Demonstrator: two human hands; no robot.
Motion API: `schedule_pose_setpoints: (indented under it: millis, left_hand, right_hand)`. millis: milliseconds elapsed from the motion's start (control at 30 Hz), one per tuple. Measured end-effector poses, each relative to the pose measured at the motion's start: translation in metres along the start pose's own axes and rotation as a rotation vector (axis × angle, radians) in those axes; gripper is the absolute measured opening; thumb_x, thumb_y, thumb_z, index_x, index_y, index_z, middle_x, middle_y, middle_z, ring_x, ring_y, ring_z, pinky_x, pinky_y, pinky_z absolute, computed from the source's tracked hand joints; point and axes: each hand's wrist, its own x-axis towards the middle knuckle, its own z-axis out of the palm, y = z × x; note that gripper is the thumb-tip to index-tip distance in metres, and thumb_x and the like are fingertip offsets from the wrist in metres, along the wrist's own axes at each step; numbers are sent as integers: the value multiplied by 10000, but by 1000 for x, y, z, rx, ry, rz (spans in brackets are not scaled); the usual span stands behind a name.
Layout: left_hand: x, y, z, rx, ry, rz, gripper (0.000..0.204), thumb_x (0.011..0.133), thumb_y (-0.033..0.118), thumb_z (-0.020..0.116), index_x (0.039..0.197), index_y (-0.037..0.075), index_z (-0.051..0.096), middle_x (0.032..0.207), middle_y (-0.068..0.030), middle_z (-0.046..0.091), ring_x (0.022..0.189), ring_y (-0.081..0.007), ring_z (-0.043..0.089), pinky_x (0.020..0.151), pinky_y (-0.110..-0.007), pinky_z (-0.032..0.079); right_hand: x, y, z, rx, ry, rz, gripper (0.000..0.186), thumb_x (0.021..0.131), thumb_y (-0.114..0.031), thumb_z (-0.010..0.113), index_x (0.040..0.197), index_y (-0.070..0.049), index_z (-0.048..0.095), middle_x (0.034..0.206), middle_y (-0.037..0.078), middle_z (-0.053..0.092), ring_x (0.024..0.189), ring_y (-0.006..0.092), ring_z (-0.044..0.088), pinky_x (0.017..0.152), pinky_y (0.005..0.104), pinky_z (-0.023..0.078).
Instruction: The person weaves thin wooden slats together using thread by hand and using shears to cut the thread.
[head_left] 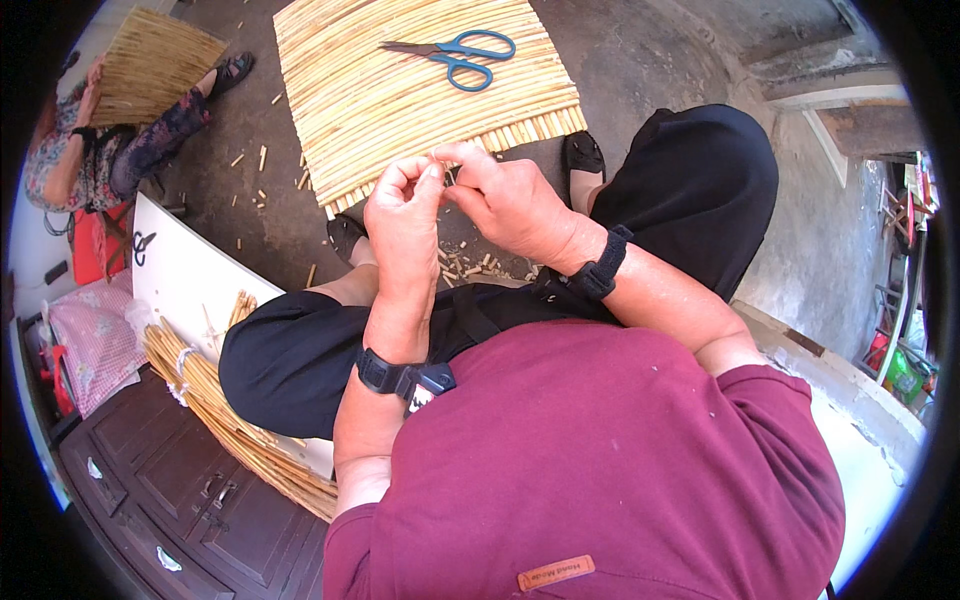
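Note:
My left hand (400,220) and my right hand (515,205) meet above the near edge of a mat of straw-coloured stalks (400,110). The thumb and fingers of each are pinched together, fingertips almost touching. Something thin and dark seems to show between them, too small to make out. The stalks lie side by side, with their cut ends showing along one edge. On top of the mat rest scissors with blue handles (446,52), blades pointing left. My hands are apart from the scissors.
Cut stalk bits (480,268) litter the floor by my feet. At left, a bundle of long stalks (215,390) lies on a white board (200,240), beside a dark wooden cabinet (200,470). A seated person (70,170) at upper left holds another stalk mat (155,65).

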Motion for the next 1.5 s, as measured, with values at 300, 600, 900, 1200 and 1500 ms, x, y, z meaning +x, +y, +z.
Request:
schedule_pose_setpoints:
  millis: [300, 600, 900, 1200, 1500]
  left_hand:
    - [2, -6, -8, -285, 84, -186, 56, 920, 97, 605, 889, 53, 622, 752, 9, 576, 639, -69, 531, 614, -221, 462]
    - [-2, -4, -10, -271, 34, -236, 78, 919, 175, 627, 947, 102, 631, 808, 31, 591, 705, -90, 525, 679, -275, 471]
    - [-1, -3, -15, -292, -42, -261, 80, 917, 177, 627, 932, 99, 624, 858, 4, 629, 727, -95, 555, 684, -276, 468]
    - [0, -2, -17, -218, -226, -440, 60, 919, 99, 605, 932, 46, 629, 933, -63, 670, 779, -134, 632, 687, -314, 546]
    - [0, -7, -20, -188, -160, -421, 63, 927, 81, 596, 909, 20, 596, 923, -100, 652, 699, -128, 626, 623, -307, 577]
  right_hand:
    - [3, 3, 2, 245, 45, 48, 19, 863, -58, 647, 880, -53, 642, 670, 87, 618, 619, 175, 641, 570, 297, 493]
    - [1, 6, 0, 285, -18, -33, 50, 856, -58, 650, 906, -56, 659, 769, 105, 671, 671, 237, 661, 602, 301, 505]
    - [0, 15, -4, 215, -106, -47, 58, 849, -126, 642, 840, -69, 649, 763, 116, 687, 714, 269, 689, 637, 346, 544]
    - [3, 26, -4, 51, 78, 65, 70, 859, -85, 657, 880, -24, 630, 719, 130, 647, 634, 210, 653, 572, 307, 498]
    - [5, 31, -2, 32, 108, 66, 74, 862, -94, 652, 897, -32, 632, 730, 131, 650, 650, 257, 655, 582, 331, 501]
